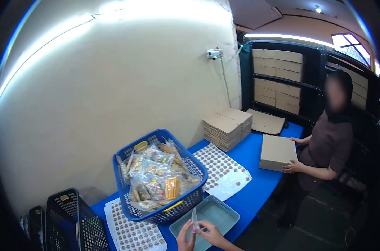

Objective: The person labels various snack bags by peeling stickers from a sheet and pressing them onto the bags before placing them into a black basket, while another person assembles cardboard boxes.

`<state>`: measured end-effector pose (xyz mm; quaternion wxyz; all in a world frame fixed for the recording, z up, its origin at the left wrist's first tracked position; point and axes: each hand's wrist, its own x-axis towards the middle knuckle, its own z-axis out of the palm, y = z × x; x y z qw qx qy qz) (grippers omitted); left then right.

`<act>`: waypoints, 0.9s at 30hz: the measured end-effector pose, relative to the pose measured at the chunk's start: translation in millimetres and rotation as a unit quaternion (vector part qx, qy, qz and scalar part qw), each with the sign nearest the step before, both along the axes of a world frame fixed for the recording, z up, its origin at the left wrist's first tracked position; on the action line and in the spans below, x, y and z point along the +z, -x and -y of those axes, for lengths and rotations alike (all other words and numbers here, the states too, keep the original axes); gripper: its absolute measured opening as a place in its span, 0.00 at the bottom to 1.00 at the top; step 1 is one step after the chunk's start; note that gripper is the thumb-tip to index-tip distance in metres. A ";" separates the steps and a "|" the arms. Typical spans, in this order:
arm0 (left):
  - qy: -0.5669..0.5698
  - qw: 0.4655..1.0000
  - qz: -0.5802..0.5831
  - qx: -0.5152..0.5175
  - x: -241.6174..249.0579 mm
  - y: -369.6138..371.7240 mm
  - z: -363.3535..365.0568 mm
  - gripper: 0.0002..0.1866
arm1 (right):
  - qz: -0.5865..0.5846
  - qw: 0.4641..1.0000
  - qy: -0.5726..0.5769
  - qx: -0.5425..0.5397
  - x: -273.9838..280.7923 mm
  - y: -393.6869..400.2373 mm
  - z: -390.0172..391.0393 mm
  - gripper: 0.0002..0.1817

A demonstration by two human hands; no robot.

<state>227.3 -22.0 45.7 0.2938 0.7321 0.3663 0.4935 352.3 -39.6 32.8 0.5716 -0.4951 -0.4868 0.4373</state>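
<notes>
My left hand and my right hand are close together at the bottom of the view, both closed on a small clear plastic bag. The bag stands up between my fingers, above a shallow grey-green tray. Behind the tray, a blue basket holds several clear packets of snacks. Sheets of round stickers lie on both sides of the basket, one sheet at its left and another at its right.
A co-worker stands at the right with both hands on a cardboard box. Flattened cartons are stacked on the blue table by the wall. Dark baskets stand at the lower left. Shelves at the back hold more cartons.
</notes>
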 end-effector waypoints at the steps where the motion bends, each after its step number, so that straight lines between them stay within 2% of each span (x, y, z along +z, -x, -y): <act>1: 0.046 0.998 0.020 -0.035 -2.1 -0.9 -10.0 0.14 | 0.074 0.996 -0.045 -0.027 9.2 -3.6 2.5 0.17; 3: 0.125 0.991 0.034 -0.022 0.7 -4.2 -8.3 0.12 | 0.194 0.966 -0.128 -0.113 11.7 -10.1 4.8 0.22; 6: 0.124 0.988 -0.001 -0.087 -7.9 -3.8 -20.0 0.11 | 0.413 0.873 -0.111 -0.233 38.5 -18.1 15.3 0.23; 7: 0.115 0.986 -0.016 -0.116 -12.3 -3.1 -21.2 0.10 | 0.444 0.862 -0.136 -0.206 32.9 -20.2 14.5 0.17; 10: 0.039 0.986 -0.133 -0.091 -3.0 0.6 -16.4 0.09 | 0.446 0.888 -0.086 -0.072 11.0 -17.6 15.1 0.09; 14: 0.056 0.994 -0.097 -0.020 -21.7 12.6 -17.6 0.06 | 0.400 0.907 -0.119 -0.058 -0.2 -5.8 20.9 0.08; 16: 0.012 0.992 -0.123 -0.007 -15.3 21.7 -24.1 0.10 | 0.367 0.922 -0.108 -0.050 2.7 6.6 22.5 0.09; 18: -0.006 0.997 -0.062 0.040 -6.0 26.0 -27.0 0.09 | 0.328 0.940 -0.090 -0.035 4.6 14.9 21.5 0.10; 22: -0.044 0.992 -0.068 0.099 21.5 42.9 -33.0 0.12 | 0.265 0.950 -0.163 0.014 25.9 17.6 15.1 0.10; 25: -0.109 0.978 -0.043 0.174 30.4 54.7 -37.6 0.13 | 0.201 0.965 -0.158 0.050 31.2 20.0 11.7 0.10; 26: -0.128 0.960 0.005 0.248 37.5 58.5 -38.1 0.14 | 0.199 0.968 -0.138 0.063 28.5 17.3 12.1 0.10; 27: -0.045 0.933 0.171 0.314 23.8 76.7 -53.9 0.15 | 0.197 0.970 -0.117 0.078 20.0 12.1 14.1 0.10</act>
